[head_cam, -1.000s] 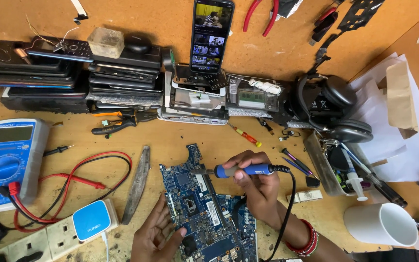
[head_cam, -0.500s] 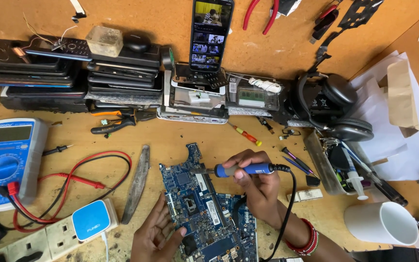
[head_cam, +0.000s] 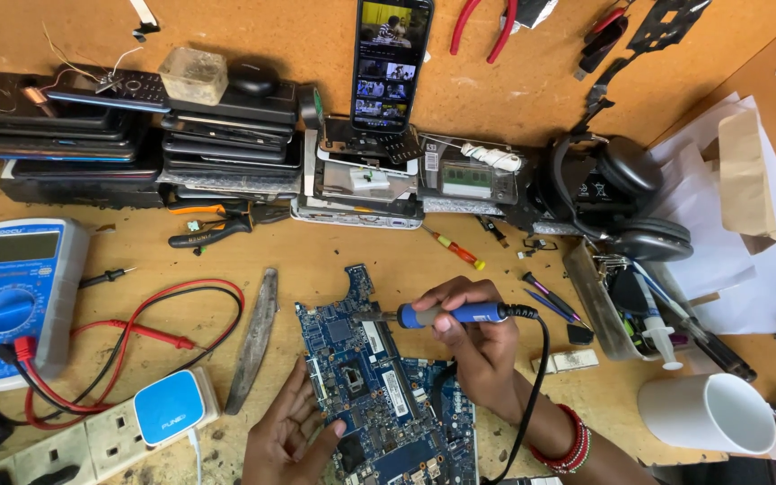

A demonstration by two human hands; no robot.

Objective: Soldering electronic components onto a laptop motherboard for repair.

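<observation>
From the head camera, I am holding the soldering iron [head_cam: 455, 314] in my right hand [head_cam: 478, 346], the grip closed around its blue handle like a pen, and its tip is touching the blue circuit board [head_cam: 379, 377] near the board's upper middle. My left hand [head_cam: 294, 436] is resting open at the board's lower left edge, fingers spread against it, gripping nothing. To do this well, I judge that I should be keeping the left hand pressing the board flat so it is not sliding on the bench [head_cam: 334, 242], and keeping the tip on one joint only, since the parts beside it are sitting very close.

The iron's black cord [head_cam: 532, 386] is running down just right of the board, beside my wrist; it could be dragging on the handle. A metal pry tool [head_cam: 253, 337] is lying left of the board, and further left the red and black probe leads [head_cam: 136, 332] are looping toward the blue multimeter [head_cam: 15, 301]. A white mug [head_cam: 707, 413] is standing well right of the board. Above the board, a phone [head_cam: 391, 58] is propped upright with its screen lit.
</observation>
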